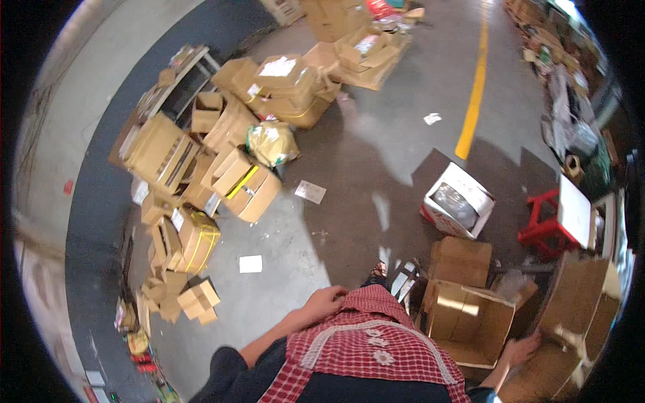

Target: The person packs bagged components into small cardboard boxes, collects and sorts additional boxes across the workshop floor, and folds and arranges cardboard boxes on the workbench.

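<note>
My left hand (324,303) is at the edge of the red checked apron (363,336), its fingers curled against the cloth. Low on the right, my right hand (523,349) is closed at the near edge of a large brown cardboard box (571,329); its fingertips are hard to make out. Just left of that hand stands an open cardboard box (440,329), its far flap folded out and its inside showing bare walls. Farther ahead, a white carton (460,199) holds something wrapped in clear plastic.
A red stool (541,225) with a white board on it stands at the right. Many cardboard boxes (242,181) are heaped along the left wall, with a yellow bag (272,143) among them. Paper sheets (250,264) lie on the floor. A yellow line (474,94) runs ahead.
</note>
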Available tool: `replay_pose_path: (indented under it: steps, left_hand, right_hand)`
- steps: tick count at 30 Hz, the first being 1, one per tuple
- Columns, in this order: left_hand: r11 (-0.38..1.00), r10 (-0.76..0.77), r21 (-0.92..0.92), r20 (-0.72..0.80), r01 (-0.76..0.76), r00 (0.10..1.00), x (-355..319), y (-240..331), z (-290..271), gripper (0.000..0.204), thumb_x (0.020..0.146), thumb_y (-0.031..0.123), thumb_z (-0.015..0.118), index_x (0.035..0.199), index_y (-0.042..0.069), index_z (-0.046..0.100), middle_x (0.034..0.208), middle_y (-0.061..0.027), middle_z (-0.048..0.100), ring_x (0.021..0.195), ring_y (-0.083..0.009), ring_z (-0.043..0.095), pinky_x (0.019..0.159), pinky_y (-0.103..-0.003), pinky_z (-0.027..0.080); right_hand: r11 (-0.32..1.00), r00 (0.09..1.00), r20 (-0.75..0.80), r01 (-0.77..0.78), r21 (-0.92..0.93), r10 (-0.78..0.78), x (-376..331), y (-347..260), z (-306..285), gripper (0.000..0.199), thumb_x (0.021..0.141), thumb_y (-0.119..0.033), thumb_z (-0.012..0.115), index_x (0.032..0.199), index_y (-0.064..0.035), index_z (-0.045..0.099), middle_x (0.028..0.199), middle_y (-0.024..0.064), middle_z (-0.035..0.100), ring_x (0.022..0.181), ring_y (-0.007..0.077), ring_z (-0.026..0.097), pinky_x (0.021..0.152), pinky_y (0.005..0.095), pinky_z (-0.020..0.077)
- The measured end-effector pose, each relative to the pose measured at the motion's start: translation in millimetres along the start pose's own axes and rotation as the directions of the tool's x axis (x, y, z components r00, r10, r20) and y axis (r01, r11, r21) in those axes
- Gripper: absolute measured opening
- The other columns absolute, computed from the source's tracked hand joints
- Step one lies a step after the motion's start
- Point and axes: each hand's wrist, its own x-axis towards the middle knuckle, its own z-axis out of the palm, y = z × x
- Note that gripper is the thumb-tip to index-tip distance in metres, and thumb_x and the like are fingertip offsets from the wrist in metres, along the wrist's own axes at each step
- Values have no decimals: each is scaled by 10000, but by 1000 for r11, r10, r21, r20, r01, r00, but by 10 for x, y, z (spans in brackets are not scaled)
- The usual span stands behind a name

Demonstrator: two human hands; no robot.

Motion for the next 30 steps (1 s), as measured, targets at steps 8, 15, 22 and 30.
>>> replay_pose_path:
  steps: [8, 15, 22, 30]
  left_hand:
    - [978, 136, 137, 169, -160, 976, 1230, 428, -1019, 414, 913, 254, 588, 1265, 38, 610, 1226, -199, 651, 1119, -361, 632, 970, -436, 492]
    - [994, -94, -46, 141, 101, 986, 2446, -815, -1399, 328, 951, 205, 612, 1219, 20, 650, 1090, -135, 724, 1004, -234, 688, 906, -356, 525]
    - [919, 252, 208, 346, -336, 904, 5231, -840, -1394, 482, 920, 413, 582, 1212, 30, 604, 1165, -202, 655, 1141, -369, 612, 1007, -436, 452]
    - [817, 383, 285, 380, -501, 842, 7908, 1319, -2102, 686, 912, 451, 629, 1381, 49, 331, 1357, -220, 480, 1277, -413, 467, 1100, -473, 345]
  right_hand:
    - [864, 895, 245, -238, -444, 372, 357, -659, -280, 697, 802, -350, 681, 1391, -25, 498, 1438, 149, 514, 1302, 285, 518, 1091, 435, 403]
    - [904, 764, 501, -255, -344, 406, 582, -955, -148, 560, 811, -353, 667, 1220, 23, 600, 1285, 235, 592, 1212, 314, 589, 1052, 423, 450]
    - [863, 683, 534, -453, -225, 498, 815, -302, -69, 464, 821, -349, 655, 1087, 28, 703, 1168, 296, 658, 1128, 331, 657, 992, 418, 512]
    - [563, 493, 604, -822, 86, 627, 1499, -2044, -846, 379, 766, -264, 688, 1010, 23, 732, 1114, 254, 689, 1084, 356, 664, 923, 426, 531]
